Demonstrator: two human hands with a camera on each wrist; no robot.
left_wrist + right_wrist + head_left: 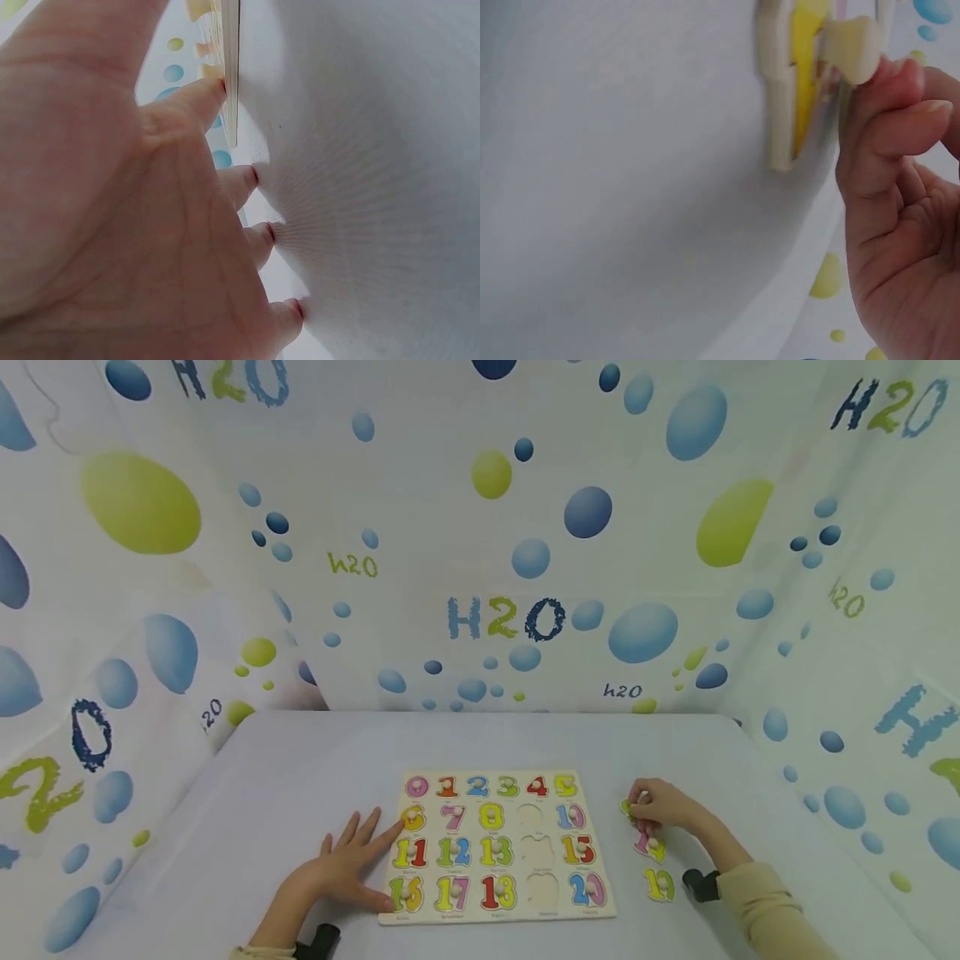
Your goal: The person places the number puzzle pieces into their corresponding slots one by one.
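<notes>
A wooden number puzzle board (513, 917) lies on the table with coloured knobbed numbers in its recesses. The recesses (531, 815) for three numbers stand bare, one in each of the lower three rows. My left hand (341, 864) is spread at the board's left side; its thumb and index finger touch the board, and the other fingertips rest on the cloth in the left wrist view. Right of the board, my right hand (660, 803) pinches a green number piece (626, 810), mostly hidden by the fingers. Just below lies a pink-and-yellow 14 piece (651, 845), its knob (855, 49) near my fingers.
A green-and-yellow 19 piece (660, 886) lies on the white tablecloth (315, 768) nearer me, beside the right wrist's black camera (701, 886). A patterned curtain (420, 527) with coloured ovals surrounds the table's back and sides.
</notes>
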